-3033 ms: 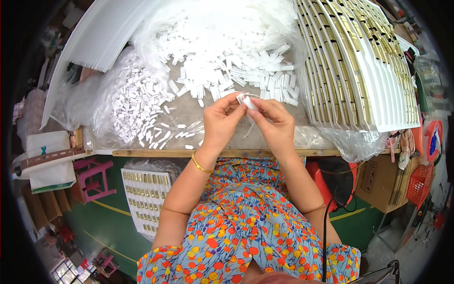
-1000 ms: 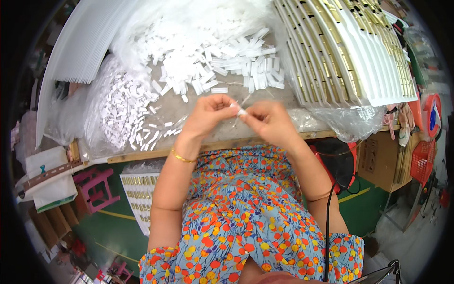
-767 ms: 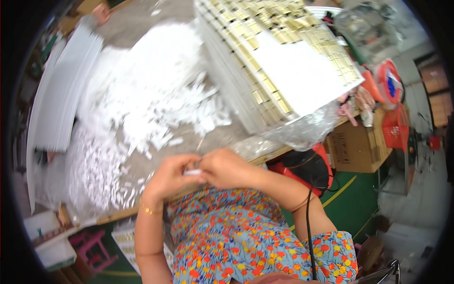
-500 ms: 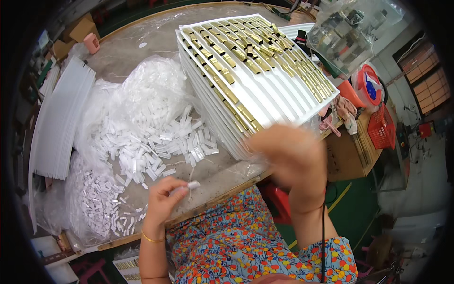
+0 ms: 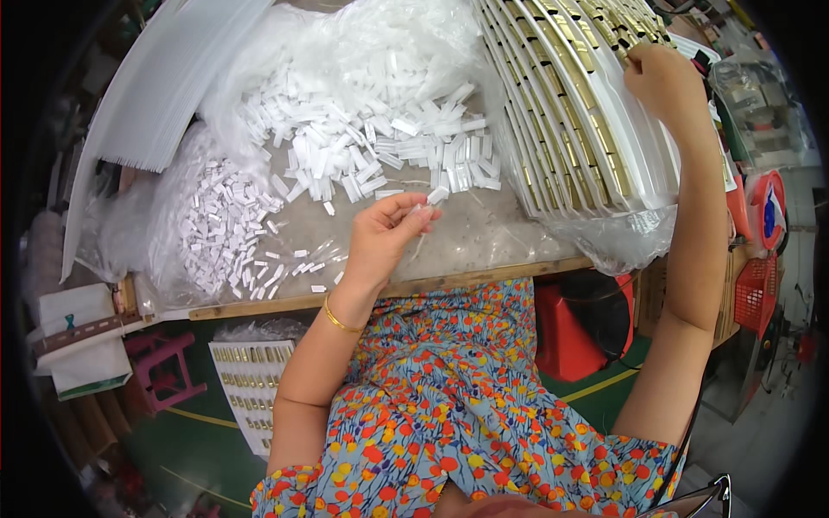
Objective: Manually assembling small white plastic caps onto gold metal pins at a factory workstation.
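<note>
My left hand (image 5: 389,231) is closed in a pinch above the near part of the table. Between its thumb and forefinger sits a small white plastic piece (image 5: 438,196). At the far right, my right hand (image 5: 665,85) reaches onto a stack of white ridged trays (image 5: 643,138) carrying rows of gold tubular pieces (image 5: 574,78). Its bent fingertips are drawn together beside the gold pieces; what they grip is hidden. A heap of clear white rectangular pieces (image 5: 345,142) spills from a plastic bag beyond my left hand.
Smaller white pieces (image 5: 216,216) lie heaped at the left. White sheets (image 5: 177,95) stand stacked behind them. A wooden edge (image 5: 285,305) borders the table. Below are a red stool (image 5: 570,332), a pink stool (image 5: 168,371) and another loaded tray (image 5: 250,380). A red basket (image 5: 756,293) hangs right.
The view has swung down and to the right. My right hand has gone from the trays' near corner to the gold pieces farther in. My left hand still pinches the white piece.
</note>
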Tool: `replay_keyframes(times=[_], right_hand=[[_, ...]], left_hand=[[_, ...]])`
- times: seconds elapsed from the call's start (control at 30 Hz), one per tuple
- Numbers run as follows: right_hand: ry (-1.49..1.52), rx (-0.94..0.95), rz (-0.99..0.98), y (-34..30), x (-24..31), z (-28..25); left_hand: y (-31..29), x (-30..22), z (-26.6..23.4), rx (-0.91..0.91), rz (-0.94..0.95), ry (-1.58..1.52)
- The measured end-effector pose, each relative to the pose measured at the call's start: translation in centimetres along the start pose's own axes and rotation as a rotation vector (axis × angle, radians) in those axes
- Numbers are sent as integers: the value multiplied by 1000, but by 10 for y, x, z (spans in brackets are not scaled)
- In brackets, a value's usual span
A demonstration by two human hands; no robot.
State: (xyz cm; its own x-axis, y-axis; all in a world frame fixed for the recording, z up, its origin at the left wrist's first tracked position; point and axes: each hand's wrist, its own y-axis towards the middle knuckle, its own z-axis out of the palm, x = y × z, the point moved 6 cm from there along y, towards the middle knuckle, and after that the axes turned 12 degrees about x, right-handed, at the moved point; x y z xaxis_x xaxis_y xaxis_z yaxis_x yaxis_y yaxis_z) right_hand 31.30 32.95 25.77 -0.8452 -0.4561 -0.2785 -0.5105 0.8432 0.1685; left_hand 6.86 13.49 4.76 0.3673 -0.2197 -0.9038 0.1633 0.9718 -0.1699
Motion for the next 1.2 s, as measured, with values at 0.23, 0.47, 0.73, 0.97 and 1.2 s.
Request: replay_keyframes(times=[0.23,0.47,0.73,0.97,1.2], right_hand=[[1014,-91,-135,-87,93,-60],[1132,231,-205,-95,183,61],[1166,356,-297,-90,193,79],[1592,565,-112,-99,197,110],[1843,668,-24,-107,207,128]], left_hand=[[-7,-1,-12,-36,33,60],[-15,-4,-13,-24,111,36],[-18,-4,-21,-2,81,254],[-17,-1,-29,17,43,357],[-18,-4,-22,42,88,437]])
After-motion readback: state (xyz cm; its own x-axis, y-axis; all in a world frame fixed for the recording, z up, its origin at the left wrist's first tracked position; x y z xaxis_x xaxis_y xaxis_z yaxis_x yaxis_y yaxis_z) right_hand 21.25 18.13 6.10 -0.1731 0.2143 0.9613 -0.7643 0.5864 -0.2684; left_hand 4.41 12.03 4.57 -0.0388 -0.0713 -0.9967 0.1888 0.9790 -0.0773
